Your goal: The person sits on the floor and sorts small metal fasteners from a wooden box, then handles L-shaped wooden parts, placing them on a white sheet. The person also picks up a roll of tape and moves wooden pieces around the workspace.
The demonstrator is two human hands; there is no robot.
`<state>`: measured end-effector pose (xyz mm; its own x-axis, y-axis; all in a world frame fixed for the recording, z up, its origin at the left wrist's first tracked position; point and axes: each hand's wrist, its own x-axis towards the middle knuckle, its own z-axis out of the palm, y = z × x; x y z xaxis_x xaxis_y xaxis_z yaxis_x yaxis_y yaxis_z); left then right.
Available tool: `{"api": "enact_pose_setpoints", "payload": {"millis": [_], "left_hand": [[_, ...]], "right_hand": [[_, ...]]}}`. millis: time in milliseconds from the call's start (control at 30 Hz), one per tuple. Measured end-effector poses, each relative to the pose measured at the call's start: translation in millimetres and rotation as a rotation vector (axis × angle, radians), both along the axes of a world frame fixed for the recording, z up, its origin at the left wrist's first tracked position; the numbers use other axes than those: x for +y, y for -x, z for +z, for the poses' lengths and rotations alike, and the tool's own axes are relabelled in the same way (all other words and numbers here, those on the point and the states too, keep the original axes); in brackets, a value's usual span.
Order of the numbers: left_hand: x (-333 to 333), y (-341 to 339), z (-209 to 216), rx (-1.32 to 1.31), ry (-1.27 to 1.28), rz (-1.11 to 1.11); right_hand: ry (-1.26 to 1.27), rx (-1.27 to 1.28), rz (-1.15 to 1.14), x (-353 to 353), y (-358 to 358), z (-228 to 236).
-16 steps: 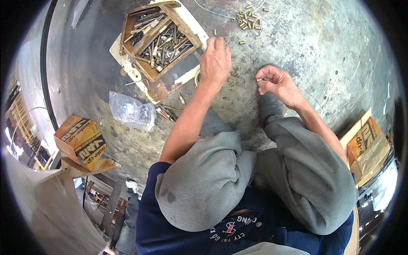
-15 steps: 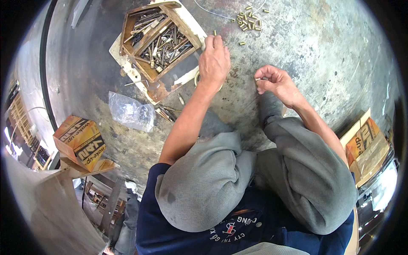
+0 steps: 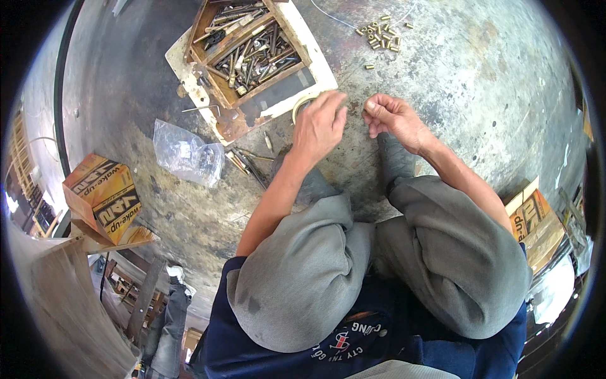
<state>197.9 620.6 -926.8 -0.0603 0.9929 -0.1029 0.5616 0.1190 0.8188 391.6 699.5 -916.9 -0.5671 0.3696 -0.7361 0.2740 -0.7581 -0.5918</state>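
Observation:
My left hand (image 3: 319, 128) hangs over the floor by the corner of a worn pale board (image 3: 325, 72). Its fingers are bent toward the thumb and slightly blurred; whatever lies between them is hidden. Facing it, my right hand (image 3: 399, 121) has thumb and forefinger pinched together above my right foot; the small thing in the pinch is too tiny to name. Beyond both hands lie a heap of small brass sleeves (image 3: 383, 39) and a single brass sleeve (image 3: 369, 67). A thin pale wire (image 3: 333, 18) runs to the heap. Beside my left hand, a ring-shaped roll (image 3: 298, 108) is partly covered.
On the board stands a divided wooden box (image 3: 257, 95) full of bits and metal tools, with a hex key (image 3: 201, 108) beside it. Left of me are a clear plastic bag (image 3: 189, 155), loose bits (image 3: 249, 165) and a cardboard carton (image 3: 104, 199). Another carton (image 3: 536, 224) is at right.
My left hand has drawn back from beyond the board toward my right hand. The brass sleeve that was at its fingertips no longer shows on the floor. My right hand has shifted slightly left.

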Motion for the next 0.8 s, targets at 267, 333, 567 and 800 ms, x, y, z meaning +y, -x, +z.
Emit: {"api": "enact_pose_setpoints", "payload": {"millis": [267, 333, 567, 800], "left_hand": [[-20, -10, 14, -0.272, -0.053, 0.094], [-20, -4, 20, -0.245, -0.043, 0.093], [-32, 12, 19, -0.295, -0.067, 0.086], [-36, 18, 26, -0.313, -0.03, 0.259]], "right_hand": [[0.011, 0.05, 0.085, -8, 19, 4], [0.043, 0.065, 0.095, -10, 23, 3], [0.085, 0.137, 0.207, -10, 33, 2], [0.122, 0.183, 0.206, -7, 44, 2]]}}
